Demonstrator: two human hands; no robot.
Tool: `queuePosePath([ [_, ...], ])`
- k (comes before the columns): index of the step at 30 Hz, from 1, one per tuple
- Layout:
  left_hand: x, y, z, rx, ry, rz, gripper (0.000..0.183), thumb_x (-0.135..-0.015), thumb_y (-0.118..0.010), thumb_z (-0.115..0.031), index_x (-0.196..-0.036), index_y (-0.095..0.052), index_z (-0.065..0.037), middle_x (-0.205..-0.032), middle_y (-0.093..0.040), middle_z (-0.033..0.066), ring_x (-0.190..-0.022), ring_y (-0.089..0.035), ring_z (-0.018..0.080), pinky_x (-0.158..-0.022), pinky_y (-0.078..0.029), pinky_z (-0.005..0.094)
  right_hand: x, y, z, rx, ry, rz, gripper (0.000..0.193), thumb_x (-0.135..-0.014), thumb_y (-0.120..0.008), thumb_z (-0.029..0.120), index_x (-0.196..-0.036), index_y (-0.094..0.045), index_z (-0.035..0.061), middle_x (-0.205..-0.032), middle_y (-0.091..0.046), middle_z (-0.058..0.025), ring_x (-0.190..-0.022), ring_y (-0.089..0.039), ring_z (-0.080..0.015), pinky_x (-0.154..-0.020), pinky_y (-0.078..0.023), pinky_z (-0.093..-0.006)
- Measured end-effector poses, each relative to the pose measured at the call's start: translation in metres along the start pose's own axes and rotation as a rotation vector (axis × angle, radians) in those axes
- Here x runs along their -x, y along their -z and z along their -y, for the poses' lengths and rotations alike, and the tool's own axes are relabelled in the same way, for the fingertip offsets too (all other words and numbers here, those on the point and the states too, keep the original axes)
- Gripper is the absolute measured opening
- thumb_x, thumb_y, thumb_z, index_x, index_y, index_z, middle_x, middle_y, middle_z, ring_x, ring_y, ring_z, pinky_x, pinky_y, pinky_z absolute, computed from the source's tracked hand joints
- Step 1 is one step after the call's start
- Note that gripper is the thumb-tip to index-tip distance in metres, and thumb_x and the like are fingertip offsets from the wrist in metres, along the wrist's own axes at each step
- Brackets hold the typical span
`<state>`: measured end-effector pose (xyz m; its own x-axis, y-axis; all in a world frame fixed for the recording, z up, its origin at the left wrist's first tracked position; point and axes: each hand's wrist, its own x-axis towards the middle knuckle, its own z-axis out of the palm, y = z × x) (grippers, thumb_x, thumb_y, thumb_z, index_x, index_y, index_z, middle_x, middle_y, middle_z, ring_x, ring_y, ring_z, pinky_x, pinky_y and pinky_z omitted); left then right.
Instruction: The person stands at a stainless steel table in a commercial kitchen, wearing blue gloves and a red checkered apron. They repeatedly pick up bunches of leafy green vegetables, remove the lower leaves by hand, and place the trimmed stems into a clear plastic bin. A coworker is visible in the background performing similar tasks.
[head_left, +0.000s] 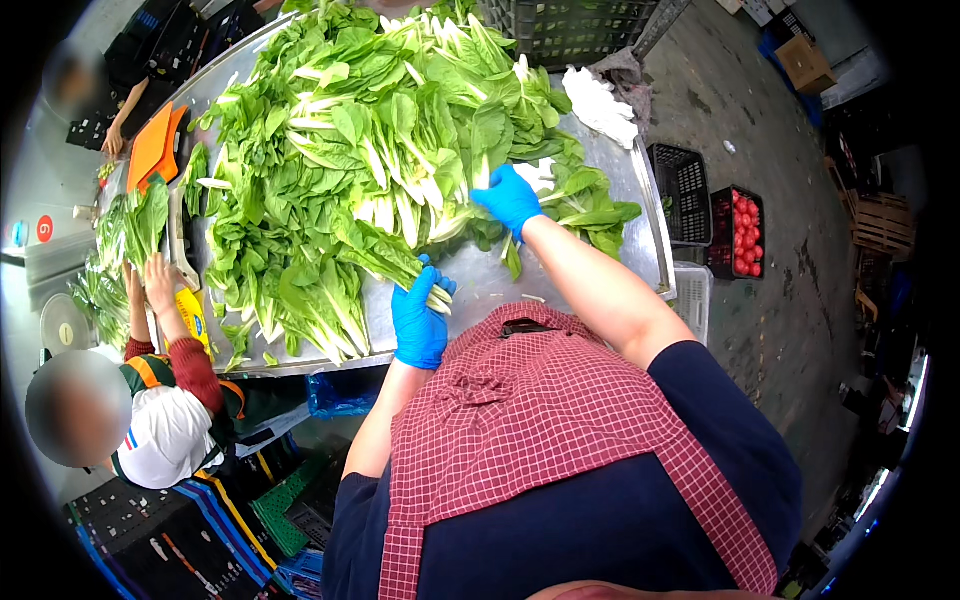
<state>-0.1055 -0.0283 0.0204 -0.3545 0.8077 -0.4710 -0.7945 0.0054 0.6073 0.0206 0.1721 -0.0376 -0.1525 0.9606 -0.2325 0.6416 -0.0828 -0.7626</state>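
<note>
Leafy bunch (385,255) in my left hand (418,325)

At 11 o'clock, bright green leaves meet whitish stalks, my grip closed round them. Beyond lies the heap (345,130). At 12, my right hand (510,200) half-curls against it; its hold I can't tell.

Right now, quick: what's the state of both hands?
Left hand: closed around a bunch of leafy greens.
Right hand: at the pile of greens; whether gripping cannot be told.

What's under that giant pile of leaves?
The leafy greens lie on a shiny metal table, which shows around the pile's edges. Anything under the middle is covered, so I can't tell.
</note>
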Motion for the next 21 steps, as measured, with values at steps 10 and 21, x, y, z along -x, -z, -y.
queuePosePath([
  [10,-0.006,-0.006,-0.008,-0.060,0.012,0.031,0.028,-0.086,-0.063,-0.007,-0.112,-0.055,-0.004,-0.087,-0.059,0.0055,-0.075,-0.060,0.0184,-0.072,-0.053,0.0345,0.046,0.068,-0.028,-0.969,-0.064,0.307,0.028,-0.088,-0.059,0.016,-0.112,-0.060,0.0011,-0.093,-0.065,-0.0061,-0.075,-0.062,-0.0157,-0.069,-0.052,-0.0287],
  [21,-0.021,-0.068,0.026,-0.171,0.081,0.167,0.033,-0.085,-0.066,-0.010,-0.115,-0.056,0.000,-0.103,-0.063,0.0104,-0.090,-0.062,0.0200,-0.079,-0.050,0.0302,0.109,0.078,0.000,-0.131,0.394,0.303,0.040,-0.083,-0.066,0.031,-0.116,-0.058,0.0091,-0.101,-0.064,-0.0100,-0.081,-0.063,-0.0210,-0.071,-0.051,-0.0343],
])
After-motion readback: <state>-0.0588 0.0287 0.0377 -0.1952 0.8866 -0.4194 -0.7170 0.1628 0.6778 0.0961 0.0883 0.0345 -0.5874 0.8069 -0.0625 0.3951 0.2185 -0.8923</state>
